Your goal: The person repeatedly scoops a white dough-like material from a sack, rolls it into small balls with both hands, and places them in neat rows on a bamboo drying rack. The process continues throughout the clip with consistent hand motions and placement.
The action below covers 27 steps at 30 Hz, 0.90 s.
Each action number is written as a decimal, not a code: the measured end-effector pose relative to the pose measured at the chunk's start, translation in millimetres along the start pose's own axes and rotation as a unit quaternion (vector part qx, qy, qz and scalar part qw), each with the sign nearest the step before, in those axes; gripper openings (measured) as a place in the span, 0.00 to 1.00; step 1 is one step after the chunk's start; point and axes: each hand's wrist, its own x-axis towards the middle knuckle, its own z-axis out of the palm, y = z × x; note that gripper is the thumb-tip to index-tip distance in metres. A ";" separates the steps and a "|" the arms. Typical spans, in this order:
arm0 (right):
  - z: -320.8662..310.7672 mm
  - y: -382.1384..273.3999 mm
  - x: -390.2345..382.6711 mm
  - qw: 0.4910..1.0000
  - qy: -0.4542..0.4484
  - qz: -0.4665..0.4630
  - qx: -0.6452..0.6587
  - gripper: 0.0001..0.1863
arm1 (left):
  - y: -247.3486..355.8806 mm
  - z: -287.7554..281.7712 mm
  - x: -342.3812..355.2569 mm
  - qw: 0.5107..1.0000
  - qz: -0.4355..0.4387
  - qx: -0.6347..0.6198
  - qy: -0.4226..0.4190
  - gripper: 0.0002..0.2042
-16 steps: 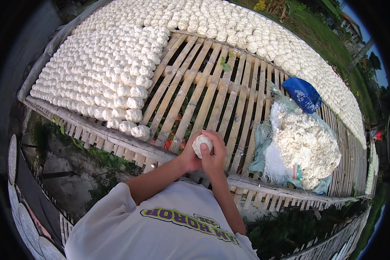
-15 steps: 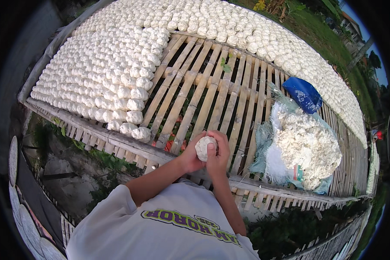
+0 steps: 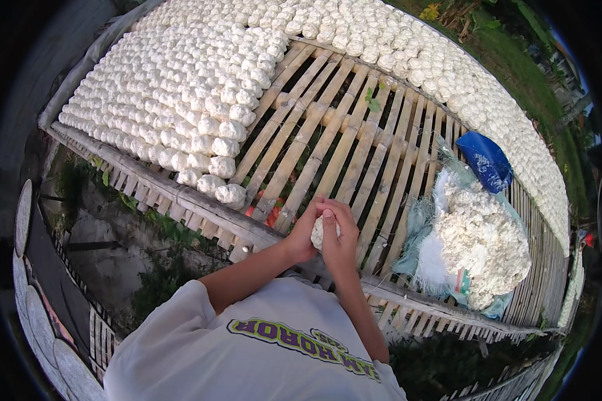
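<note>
A white ball of crumbly, dough-like paste (image 3: 319, 232) is cupped between my two hands, in front of my body and over the near edge of the rack. My left hand (image 3: 304, 235) curls round its left side. From the right, my right hand (image 3: 340, 234) wraps over it, thumb pressed on the ball and fingers overlapping the left ones. Rows of similar white balls (image 3: 174, 107) lie packed on the left of the bamboo slat rack (image 3: 334, 144). To the right of my hands, a heap of loose white paste (image 3: 481, 244) rests on a frayed sack (image 3: 418, 234).
A blue plastic scoop-like piece (image 3: 483, 160), smeared with white, lies behind the heap. More white balls (image 3: 448, 80) cover a rack along the far side. A bamboo rail (image 3: 160, 188) runs along the near edge. Round pale panels (image 3: 40, 321) stand at lower left.
My right hand has turned and closed further over the ball, so less of it shows. The view has shifted, and the rack sits slightly further right in it.
</note>
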 end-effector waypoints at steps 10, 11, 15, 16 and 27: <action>27.8 -6.3 0.6 0.994 0.034 -0.087 -0.061 0.21 | 17.8 -16.9 -10.3 0.978 -0.068 -0.176 -0.088 0.26; 31.3 -8.5 -3.4 0.991 0.059 -0.100 -0.065 0.22 | 18.0 -20.1 -11.2 0.962 -0.089 -0.222 -0.129 0.26; 51.1 -11.8 -15.3 0.995 -0.034 -0.062 -0.075 0.38 | 21.6 -29.0 -9.8 0.979 0.092 -0.181 -0.007 0.29; 57.6 -7.8 -12.7 0.993 -0.022 -0.038 -0.113 0.44 | 25.3 -34.8 -14.1 0.989 0.091 -0.117 0.017 0.31; 111.2 96.4 86.5 0.828 0.025 0.439 0.347 0.27 | 135.0 -176.7 -78.9 0.493 0.510 0.525 0.471 0.21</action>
